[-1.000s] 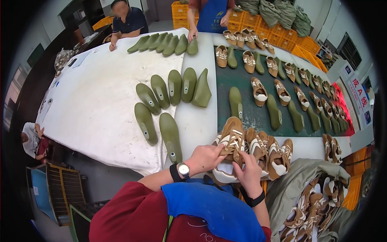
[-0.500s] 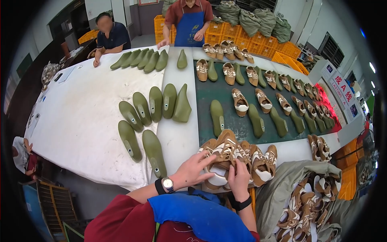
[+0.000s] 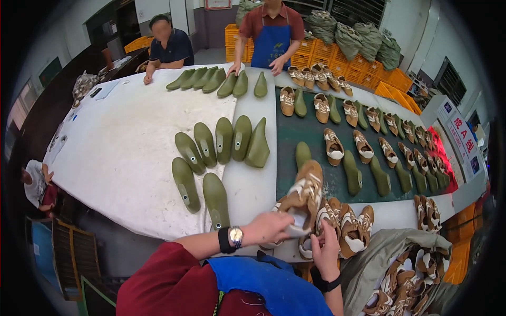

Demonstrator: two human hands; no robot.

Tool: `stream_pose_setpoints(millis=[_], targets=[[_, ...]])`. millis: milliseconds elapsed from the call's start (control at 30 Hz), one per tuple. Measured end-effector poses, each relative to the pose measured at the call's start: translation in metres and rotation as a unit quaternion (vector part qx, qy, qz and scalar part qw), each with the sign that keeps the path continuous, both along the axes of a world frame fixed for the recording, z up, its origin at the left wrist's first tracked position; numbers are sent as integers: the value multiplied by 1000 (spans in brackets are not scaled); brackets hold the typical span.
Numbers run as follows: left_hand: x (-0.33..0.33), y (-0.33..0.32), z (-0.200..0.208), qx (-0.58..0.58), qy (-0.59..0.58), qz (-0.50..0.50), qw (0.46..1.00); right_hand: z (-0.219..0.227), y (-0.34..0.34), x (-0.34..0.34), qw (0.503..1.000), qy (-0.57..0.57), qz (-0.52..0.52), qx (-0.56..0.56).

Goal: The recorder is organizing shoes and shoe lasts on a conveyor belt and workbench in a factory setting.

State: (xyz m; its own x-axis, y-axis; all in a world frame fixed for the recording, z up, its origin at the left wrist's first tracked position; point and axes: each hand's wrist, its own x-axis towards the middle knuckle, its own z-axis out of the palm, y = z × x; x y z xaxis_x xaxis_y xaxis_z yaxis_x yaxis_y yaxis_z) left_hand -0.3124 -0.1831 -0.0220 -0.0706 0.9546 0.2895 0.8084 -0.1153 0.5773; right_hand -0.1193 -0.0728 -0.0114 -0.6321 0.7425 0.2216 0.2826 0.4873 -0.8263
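Note:
A brown-and-white sneaker is lifted and tilted, toe pointing away from me. My left hand grips it at the white heel. My right hand is just right of that heel, thumb and finger apart, close to the standing sneakers; whether it touches one is unclear. Those sneakers are bunched at the table's near edge, partly covered by the held one. Beyond the held sneaker's toe lies a green shoe last, partly hidden by it. More green lasts lie to the left of my hands.
On the dark green mat, sneakers and lasts stand in rows. A grey sack full of sneakers is at my right. Across the table, a person in a blue apron touches lasts; another leans on the edge. Orange crates are stacked behind.
The sneaker has been raised and shifted right, now in my left hand at the heel. My right hand has let go of it. The aproned person's hand has moved onto the far lasts.

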Motion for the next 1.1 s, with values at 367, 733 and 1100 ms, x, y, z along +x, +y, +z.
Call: stream_pose_setpoints(millis=[367,733,1100], targets=[[-156,149,-76,-76,87,160,980,-75,-10,101,830,-441,326,-103],[-213,266,-189,-200,-24,259,945,-74,45,77,910,-358,115,-176],[-80,91,50,-45,-196,-263,944,-49,-4,121,888,-345,238,-190]])
